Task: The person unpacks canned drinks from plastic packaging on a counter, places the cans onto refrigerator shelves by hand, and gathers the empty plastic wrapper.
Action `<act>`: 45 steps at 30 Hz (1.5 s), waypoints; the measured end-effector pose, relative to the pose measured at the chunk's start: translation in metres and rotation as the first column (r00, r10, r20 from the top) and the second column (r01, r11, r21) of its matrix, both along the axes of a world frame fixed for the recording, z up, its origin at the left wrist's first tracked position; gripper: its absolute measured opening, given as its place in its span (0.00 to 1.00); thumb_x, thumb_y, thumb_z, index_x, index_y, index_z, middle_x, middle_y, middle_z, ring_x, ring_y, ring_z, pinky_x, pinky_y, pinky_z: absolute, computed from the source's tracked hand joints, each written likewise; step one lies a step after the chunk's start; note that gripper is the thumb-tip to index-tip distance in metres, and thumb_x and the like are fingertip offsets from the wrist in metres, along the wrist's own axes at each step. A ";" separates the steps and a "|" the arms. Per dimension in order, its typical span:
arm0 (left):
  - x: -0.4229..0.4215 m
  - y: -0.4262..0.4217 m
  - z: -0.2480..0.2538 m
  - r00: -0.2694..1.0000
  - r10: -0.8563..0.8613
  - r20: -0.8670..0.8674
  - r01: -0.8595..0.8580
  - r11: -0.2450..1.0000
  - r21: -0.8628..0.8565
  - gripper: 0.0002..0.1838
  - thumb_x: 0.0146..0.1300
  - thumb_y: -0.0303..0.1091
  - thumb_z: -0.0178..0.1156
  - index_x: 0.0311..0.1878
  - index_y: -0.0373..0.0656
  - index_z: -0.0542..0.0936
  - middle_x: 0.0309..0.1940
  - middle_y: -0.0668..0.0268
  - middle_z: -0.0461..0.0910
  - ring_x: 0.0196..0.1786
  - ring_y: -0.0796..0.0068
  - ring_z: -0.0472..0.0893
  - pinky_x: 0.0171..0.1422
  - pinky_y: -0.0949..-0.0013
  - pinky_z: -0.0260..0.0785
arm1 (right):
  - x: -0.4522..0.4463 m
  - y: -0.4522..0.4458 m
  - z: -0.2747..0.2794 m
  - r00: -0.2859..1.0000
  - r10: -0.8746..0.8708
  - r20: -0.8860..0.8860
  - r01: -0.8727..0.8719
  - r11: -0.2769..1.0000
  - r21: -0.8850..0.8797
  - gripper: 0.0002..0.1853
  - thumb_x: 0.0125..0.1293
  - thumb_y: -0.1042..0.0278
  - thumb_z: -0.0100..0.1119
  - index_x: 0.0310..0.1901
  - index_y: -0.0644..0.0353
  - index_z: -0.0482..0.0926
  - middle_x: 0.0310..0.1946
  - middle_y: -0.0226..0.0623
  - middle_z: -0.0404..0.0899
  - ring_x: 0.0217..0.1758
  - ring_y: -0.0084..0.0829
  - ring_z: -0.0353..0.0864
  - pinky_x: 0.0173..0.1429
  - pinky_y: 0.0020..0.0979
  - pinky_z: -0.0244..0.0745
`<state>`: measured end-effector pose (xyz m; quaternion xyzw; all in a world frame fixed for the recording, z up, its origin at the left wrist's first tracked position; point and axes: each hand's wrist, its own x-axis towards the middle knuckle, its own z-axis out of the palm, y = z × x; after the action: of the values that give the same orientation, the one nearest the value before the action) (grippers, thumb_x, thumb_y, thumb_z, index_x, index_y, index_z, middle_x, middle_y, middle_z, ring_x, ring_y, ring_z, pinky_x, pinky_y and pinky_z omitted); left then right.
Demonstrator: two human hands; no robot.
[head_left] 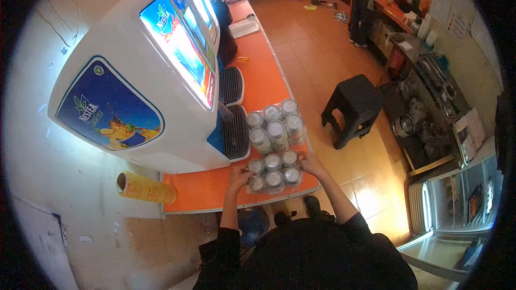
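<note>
A plastic-wrapped pack of cans (274,178) lies near the front end of the orange counter, the silver can tops facing up. My left hand (239,176) presses against its left side with curled fingers. On the opposite side, my right hand (312,164) grips the pack's far right corner. Directly behind sits a second group of cans (277,129), also upright in rows and close against the first pack. The wrap looks clear; the cans' labels are too small to read.
A white drink dispenser (177,75) with black drip trays (235,131) stands left on the counter (199,188). A yellow roll (146,188) juts out by the wall. Right are a black stool (352,108), shelving and a glass-fronted cabinet (457,209). Another person (364,5) stands far back.
</note>
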<state>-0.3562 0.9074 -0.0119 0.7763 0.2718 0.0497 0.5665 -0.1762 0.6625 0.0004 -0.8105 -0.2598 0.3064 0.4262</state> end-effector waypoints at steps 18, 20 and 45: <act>-0.015 -0.010 -0.028 0.959 0.273 -0.071 -0.263 0.956 0.128 0.18 0.52 0.29 0.63 0.48 0.35 0.81 0.31 0.58 0.84 0.34 0.71 0.83 0.37 0.67 0.74 | -0.084 0.084 0.019 0.872 -0.129 0.472 0.325 0.874 -0.361 0.49 0.50 0.47 0.64 0.71 0.54 0.51 0.66 0.65 0.50 0.62 0.68 0.58 0.59 0.63 0.56; -0.018 -0.012 -0.024 0.954 0.290 -0.075 -0.289 0.957 0.022 0.18 0.53 0.26 0.62 0.49 0.35 0.80 0.33 0.58 0.84 0.36 0.71 0.83 0.38 0.67 0.74 | -0.084 0.083 0.028 0.899 -0.119 0.422 0.301 0.868 -0.395 0.45 0.51 0.51 0.62 0.70 0.54 0.54 0.66 0.67 0.49 0.62 0.67 0.58 0.59 0.63 0.56; -0.056 -0.048 -0.072 0.937 0.018 0.348 -0.214 0.819 0.532 0.14 0.59 0.26 0.55 0.49 0.34 0.77 0.51 0.51 0.75 0.53 0.51 0.76 0.56 0.57 0.70 | -0.056 0.041 0.016 0.865 0.236 0.442 -0.059 0.924 -0.378 0.41 0.53 0.73 0.58 0.69 0.55 0.52 0.62 0.76 0.50 0.41 0.67 0.75 0.49 0.57 0.74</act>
<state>-0.4127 0.8592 -0.0836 0.8707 0.1945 0.2907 0.3457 -0.2318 0.7033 0.0166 -0.9010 -0.3604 0.1697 0.1715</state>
